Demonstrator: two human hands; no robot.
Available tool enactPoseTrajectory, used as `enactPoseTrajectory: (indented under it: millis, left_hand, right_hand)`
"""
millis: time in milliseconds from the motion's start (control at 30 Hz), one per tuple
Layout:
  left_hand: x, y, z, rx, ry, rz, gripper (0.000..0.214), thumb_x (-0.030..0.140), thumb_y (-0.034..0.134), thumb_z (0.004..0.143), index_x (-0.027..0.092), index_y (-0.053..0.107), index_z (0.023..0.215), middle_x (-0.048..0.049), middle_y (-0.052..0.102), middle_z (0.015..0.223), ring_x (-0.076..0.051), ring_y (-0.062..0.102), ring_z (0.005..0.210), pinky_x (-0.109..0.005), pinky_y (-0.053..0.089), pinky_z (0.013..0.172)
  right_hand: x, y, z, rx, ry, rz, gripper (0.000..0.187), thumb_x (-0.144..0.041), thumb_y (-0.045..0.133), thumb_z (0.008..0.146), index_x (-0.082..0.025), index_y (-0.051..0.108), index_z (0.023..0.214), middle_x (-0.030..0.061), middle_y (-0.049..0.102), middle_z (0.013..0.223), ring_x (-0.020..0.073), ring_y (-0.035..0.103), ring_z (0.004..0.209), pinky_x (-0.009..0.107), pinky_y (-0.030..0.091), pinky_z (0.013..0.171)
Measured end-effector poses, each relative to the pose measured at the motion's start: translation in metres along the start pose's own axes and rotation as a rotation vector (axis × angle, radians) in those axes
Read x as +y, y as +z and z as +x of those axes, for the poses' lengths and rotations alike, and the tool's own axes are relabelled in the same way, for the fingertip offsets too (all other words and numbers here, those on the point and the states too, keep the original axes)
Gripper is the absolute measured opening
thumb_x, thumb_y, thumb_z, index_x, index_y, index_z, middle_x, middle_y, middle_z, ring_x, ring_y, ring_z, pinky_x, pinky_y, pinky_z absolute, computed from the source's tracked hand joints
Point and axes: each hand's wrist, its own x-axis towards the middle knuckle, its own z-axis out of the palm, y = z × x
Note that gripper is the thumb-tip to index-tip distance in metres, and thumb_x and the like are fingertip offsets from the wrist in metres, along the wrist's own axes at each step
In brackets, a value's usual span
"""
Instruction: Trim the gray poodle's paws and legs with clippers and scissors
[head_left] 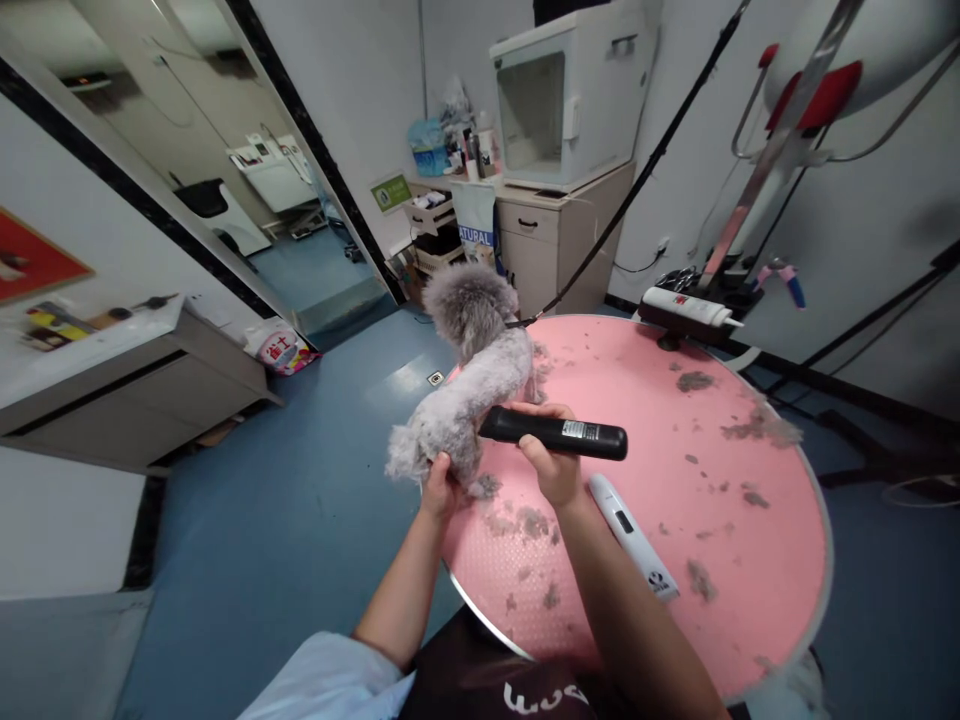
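Observation:
A grey, curly-coated dog [487,385] stands at the left edge of a round pink grooming table [630,400], its head turned away from me. Its body is clipped short while the head stays fluffy. My left hand [440,487] grips the dog's hind leg near the rump, the fingers partly hidden behind it. In my right hand [556,465] is a black hair clipper [559,433], its blade end against the dog's flank. A white clipper [634,537] lies on the table beside my right forearm. Tufts of cut fur [534,522] are scattered over the tabletop.
A black leash [637,185] runs from the dog's neck up to the right. A white tube [690,307] rests in a holder at the table's far edge, near a dryer stand [772,150]. Behind are a cabinet [532,235] with a white box [570,100] and, left, a counter [135,370].

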Motion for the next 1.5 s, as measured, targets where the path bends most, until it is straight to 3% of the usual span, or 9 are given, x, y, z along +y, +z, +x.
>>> enactPoseTrajectory:
  millis: [233, 433, 567, 800, 1000, 1100, 1233, 1367, 1500]
  left_hand:
    - [-0.001, 0.000, 0.003, -0.020, 0.022, 0.013, 0.044, 0.052, 0.066, 0.062, 0.022, 0.065, 0.094, -0.0051, 0.069, 0.096, -0.027, 0.058, 0.108, -0.038, 0.046, 0.092]
    - [-0.005, 0.001, 0.005, 0.005, 0.049, 0.023, 0.046, 0.055, 0.066, 0.062, 0.022, 0.064, 0.094, -0.0037, 0.068, 0.100, -0.024, 0.055, 0.114, -0.036, 0.042, 0.097]
    - [-0.005, 0.004, 0.004, 0.025, 0.097, 0.038, 0.045, 0.055, 0.064, 0.066, 0.022, 0.064, 0.097, -0.0030, 0.067, 0.104, -0.022, 0.053, 0.116, -0.034, 0.041, 0.099]
    - [0.000, 0.003, 0.003, -0.078, 0.173, 0.086, 0.050, 0.057, 0.072, 0.060, 0.027, 0.064, 0.099, -0.0004, 0.068, 0.104, -0.020, 0.057, 0.110, -0.032, 0.045, 0.095]
    - [0.002, 0.004, 0.001, 0.003, 0.140, 0.108, 0.045, 0.053, 0.075, 0.058, 0.025, 0.066, 0.092, -0.0004, 0.070, 0.093, -0.021, 0.061, 0.100, -0.030, 0.050, 0.085]
    - [0.005, 0.008, -0.002, 0.018, 0.158, 0.083, 0.044, 0.051, 0.076, 0.057, 0.026, 0.066, 0.091, 0.0015, 0.070, 0.092, -0.020, 0.061, 0.100, -0.028, 0.050, 0.083]
    - [0.008, 0.012, -0.004, 0.052, 0.139, 0.076, 0.043, 0.051, 0.075, 0.058, 0.023, 0.066, 0.090, -0.0010, 0.070, 0.096, -0.022, 0.061, 0.101, -0.030, 0.050, 0.084]
    - [0.008, 0.014, -0.001, 0.062, 0.184, 0.017, 0.049, 0.052, 0.078, 0.053, 0.024, 0.067, 0.091, 0.0003, 0.070, 0.095, -0.019, 0.063, 0.096, -0.028, 0.049, 0.084]
    - [0.009, 0.018, 0.001, -0.031, 0.196, 0.001, 0.060, 0.062, 0.073, 0.054, 0.018, 0.067, 0.095, -0.0049, 0.069, 0.095, -0.021, 0.064, 0.094, -0.031, 0.048, 0.086]
  right_hand:
    - [0.011, -0.007, 0.012, -0.225, 0.088, -0.064, 0.032, -0.016, 0.068, 0.066, -0.025, 0.054, 0.094, 0.0041, 0.066, 0.105, 0.0216, 0.062, 0.102, 0.042, 0.045, 0.093]
    - [0.005, -0.009, 0.006, -0.174, 0.024, -0.025, 0.034, -0.014, 0.065, 0.069, -0.026, 0.052, 0.097, 0.0031, 0.065, 0.107, 0.0200, 0.061, 0.103, 0.041, 0.045, 0.094]
    - [0.006, -0.009, 0.005, -0.216, 0.082, -0.019, 0.034, -0.013, 0.070, 0.064, -0.024, 0.056, 0.093, 0.0031, 0.064, 0.102, 0.0205, 0.062, 0.096, 0.041, 0.047, 0.090]
    - [0.012, -0.014, 0.009, -0.055, 0.081, 0.072, 0.034, -0.015, 0.069, 0.064, -0.026, 0.053, 0.091, 0.0018, 0.065, 0.104, 0.0205, 0.061, 0.102, 0.042, 0.044, 0.096]
    - [0.024, -0.011, 0.005, -0.021, 0.127, -0.006, 0.028, -0.018, 0.069, 0.063, -0.025, 0.057, 0.088, 0.0012, 0.065, 0.096, 0.0200, 0.060, 0.095, 0.041, 0.045, 0.093]
    - [0.032, -0.015, 0.004, 0.037, 0.106, 0.075, 0.026, -0.021, 0.065, 0.070, -0.026, 0.055, 0.094, 0.0013, 0.065, 0.101, 0.0184, 0.061, 0.094, 0.041, 0.044, 0.094]
    - [0.038, -0.014, 0.010, -0.014, 0.173, 0.111, 0.037, -0.019, 0.071, 0.063, -0.026, 0.053, 0.095, 0.0008, 0.067, 0.100, 0.0189, 0.062, 0.095, 0.038, 0.048, 0.089]
    - [0.040, -0.016, 0.018, -0.030, 0.303, 0.130, 0.028, -0.021, 0.070, 0.060, -0.022, 0.056, 0.085, 0.0011, 0.070, 0.086, 0.0174, 0.063, 0.075, 0.033, 0.052, 0.070]
    - [0.039, -0.016, 0.020, -0.083, 0.213, 0.261, 0.027, -0.020, 0.067, 0.063, -0.022, 0.056, 0.088, 0.0005, 0.071, 0.086, 0.0171, 0.064, 0.073, 0.032, 0.052, 0.069]
